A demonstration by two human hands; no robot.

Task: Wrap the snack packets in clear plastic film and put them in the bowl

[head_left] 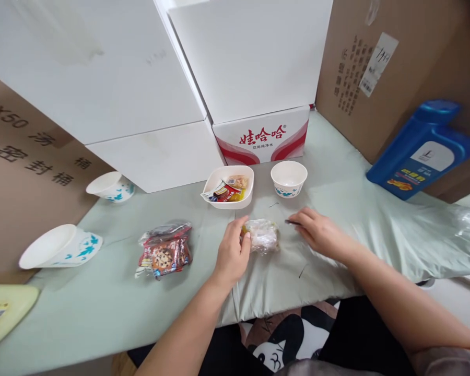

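Note:
A small clear plastic bag (263, 236) with something pale and yellow inside lies on the light green cloth (109, 303). My left hand (232, 251) grips the bag's left end with curled fingers. My right hand (317, 230) rests on the cloth just right of the bag, its fingertips pinched on a thin dark item (292, 223) that I cannot make out. Behind the bag stands a white square dish (215, 201) holding several snack packets, and next to it an empty white bowl (289, 178) with blue print.
A bag of wrapped snacks (164, 251) lies left of my left hand. Two tipped white bowls (58, 247) (110, 186) lie at the far left. White boxes (235, 62), cardboard (399, 52) and a blue jug (421, 151) line the back and right.

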